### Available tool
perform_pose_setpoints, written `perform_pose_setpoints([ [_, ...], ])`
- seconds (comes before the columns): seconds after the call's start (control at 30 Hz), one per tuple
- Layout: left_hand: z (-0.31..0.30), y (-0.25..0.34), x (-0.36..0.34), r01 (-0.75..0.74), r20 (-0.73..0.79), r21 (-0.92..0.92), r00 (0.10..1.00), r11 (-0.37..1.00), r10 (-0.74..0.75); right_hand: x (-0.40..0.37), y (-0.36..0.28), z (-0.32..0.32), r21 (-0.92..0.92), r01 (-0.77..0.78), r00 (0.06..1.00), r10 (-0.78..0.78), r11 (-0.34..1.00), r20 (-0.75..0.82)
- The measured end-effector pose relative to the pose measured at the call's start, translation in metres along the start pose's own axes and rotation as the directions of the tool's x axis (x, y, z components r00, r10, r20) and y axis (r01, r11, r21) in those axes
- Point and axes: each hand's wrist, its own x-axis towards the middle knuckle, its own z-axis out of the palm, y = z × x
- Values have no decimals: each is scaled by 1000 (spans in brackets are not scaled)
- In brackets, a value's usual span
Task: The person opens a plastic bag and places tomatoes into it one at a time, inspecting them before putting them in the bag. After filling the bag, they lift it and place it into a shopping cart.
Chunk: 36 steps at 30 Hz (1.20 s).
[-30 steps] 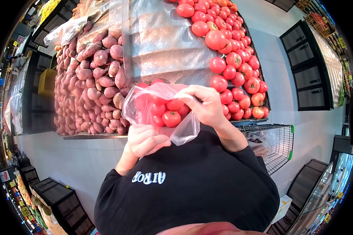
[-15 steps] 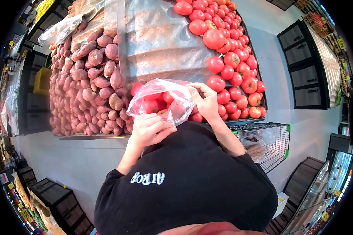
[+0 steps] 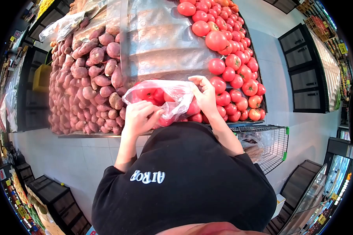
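A clear plastic bag (image 3: 179,103) with several red tomatoes (image 3: 148,93) inside is held up at the front edge of the produce stand. Its mouth faces up and toward me. My left hand (image 3: 139,118) is closed on the near left part of the rim, thumb against fingers. At the right side of the bag, my right hand (image 3: 204,94) pinches the edge between thumb and fingers. Some tomatoes on the stand lie behind and just right of the bag, close under my right hand.
Sweet potatoes (image 3: 88,92) are heaped on the left of the stand, loose tomatoes (image 3: 236,81) on the right. Between them lies a bumpy grey mat (image 3: 164,51). A wire shopping cart (image 3: 276,147) stands at my right, holding a bagged item. Dark cabinets (image 3: 306,78) stand across the aisle.
The bag's mouth has flattened and tipped, its far rim sinking lower. My left hand has shifted slightly left and its fingers have curled up; my right hand has moved slightly down and left.
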Motion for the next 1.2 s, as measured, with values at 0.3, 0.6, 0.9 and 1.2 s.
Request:
perform_pose_setpoints([
  [0.3, -9, -29, -6, 242, 1, 78, 970, 967, -243, 32, 13, 20, -146, -25, 995, 38, 989, 87],
  [0.6, -8, -25, -10, 275, -59, 102, 961, 956, -270, 51, 15, -49, -976, 132, 915, -399, 173, 53],
  [0.9, -10, -23, 2, 195, -147, -17, 970, 981, -195, 74, 20, -102, -997, 51, 983, -182, 60, 39],
  [1.2, 0, 18, 26, 130, -126, -95, 982, 987, -141, 8, -70, 8, -574, 334, 941, -227, 748, 252],
])
